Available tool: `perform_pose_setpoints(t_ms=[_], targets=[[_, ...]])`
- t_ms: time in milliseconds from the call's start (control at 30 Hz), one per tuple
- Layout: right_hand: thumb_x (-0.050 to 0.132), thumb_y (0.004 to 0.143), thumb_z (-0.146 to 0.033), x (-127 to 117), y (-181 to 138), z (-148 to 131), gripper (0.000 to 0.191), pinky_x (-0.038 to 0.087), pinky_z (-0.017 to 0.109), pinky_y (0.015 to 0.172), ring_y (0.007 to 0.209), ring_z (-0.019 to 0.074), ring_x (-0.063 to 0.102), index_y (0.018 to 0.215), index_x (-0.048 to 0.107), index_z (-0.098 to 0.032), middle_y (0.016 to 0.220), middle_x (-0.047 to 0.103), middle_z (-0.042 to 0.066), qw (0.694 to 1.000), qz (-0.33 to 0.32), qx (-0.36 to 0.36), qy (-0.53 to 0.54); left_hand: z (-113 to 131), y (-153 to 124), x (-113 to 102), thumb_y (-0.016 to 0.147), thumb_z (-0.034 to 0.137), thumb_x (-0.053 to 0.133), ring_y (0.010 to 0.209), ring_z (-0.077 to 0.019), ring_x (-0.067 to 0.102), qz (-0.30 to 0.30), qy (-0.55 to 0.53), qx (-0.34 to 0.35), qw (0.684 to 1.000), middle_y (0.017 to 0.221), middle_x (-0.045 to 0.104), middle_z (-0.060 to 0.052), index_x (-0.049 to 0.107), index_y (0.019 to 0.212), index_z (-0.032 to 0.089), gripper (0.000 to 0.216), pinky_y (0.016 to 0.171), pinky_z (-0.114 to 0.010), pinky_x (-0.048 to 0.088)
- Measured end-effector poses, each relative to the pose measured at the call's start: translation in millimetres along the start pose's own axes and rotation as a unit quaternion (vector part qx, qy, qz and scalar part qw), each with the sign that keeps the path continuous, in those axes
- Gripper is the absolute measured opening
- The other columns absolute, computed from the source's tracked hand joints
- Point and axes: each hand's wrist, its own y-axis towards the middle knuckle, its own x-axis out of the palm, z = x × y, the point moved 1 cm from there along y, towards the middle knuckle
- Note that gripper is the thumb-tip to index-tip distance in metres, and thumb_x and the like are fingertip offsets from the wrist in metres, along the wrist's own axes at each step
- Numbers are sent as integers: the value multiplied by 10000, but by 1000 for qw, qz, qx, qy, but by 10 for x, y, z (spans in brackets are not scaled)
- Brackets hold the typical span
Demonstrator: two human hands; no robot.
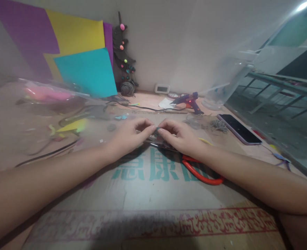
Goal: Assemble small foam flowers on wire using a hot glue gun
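My left hand (pixel 141 132) and my right hand (pixel 174 134) meet at the middle of the table, thumbs and forefingers pinched close together. Between the fingertips shows a tiny teal piece (pixel 158 128), too small to name and mostly covered by the fingers. Both hands are closed around it. Below them lies a pair of scissors with red-orange handles (pixel 204 178); part of its blades and one handle are hidden under my right hand and forearm. A bit of yellow (pixel 205 141) peeks out behind my right wrist.
A glue gun (pixel 192 100) with a red light stands at the back, near a white digital clock (pixel 162 88). To the right lie a phone (pixel 239 129) and grey yarn (pixel 219 125). Coloured sheets (pixel 87 73) lean at the left; a black cord (pixel 49 151) crosses the table.
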Motion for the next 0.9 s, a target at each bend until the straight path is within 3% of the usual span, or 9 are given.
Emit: perform_pose_setpoints(t_ms=[167, 367, 533, 900], targets=[[529, 903, -259, 2, 4, -14, 138, 388, 198, 542, 583, 91, 511, 822, 586, -163, 664, 607, -18, 1000, -4, -10, -16, -29, 1, -1, 893, 382, 555, 778, -169, 617, 9, 11, -1, 1000, 826, 684, -13, 654, 862, 174, 233, 719, -268, 456], [526, 903, -269, -1, 4, -9, 141, 383, 200, 535, 575, 92, 511, 824, 585, -168, 667, 613, -18, 1000, -3, -7, -9, -35, -8, -9, 935, 396, 473, 704, -156, 576, 5, 13, 0, 1000, 715, 611, 7, 611, 777, 168, 310, 641, -261, 418], [526, 903, -276, 3, 10, 0, 145, 395, 205, 550, 586, 97, 521, 832, 593, -168, 674, 619, -13, 1000, -2, -3, -13, -31, -11, -8, 905, 406, 537, 780, -168, 616, 0, -10, 0, 1000, 821, 671, -7, 651, 875, 169, 265, 709, -271, 452], [530, 908, -276, -2, 5, -17, 145, 394, 211, 556, 589, 96, 522, 830, 593, -171, 679, 624, -13, 1000, -11, -3, -10, -41, 8, -4, 910, 398, 529, 742, -161, 595, 2, 21, 21, 1000, 767, 654, -2, 637, 801, 170, 275, 680, -271, 434]])
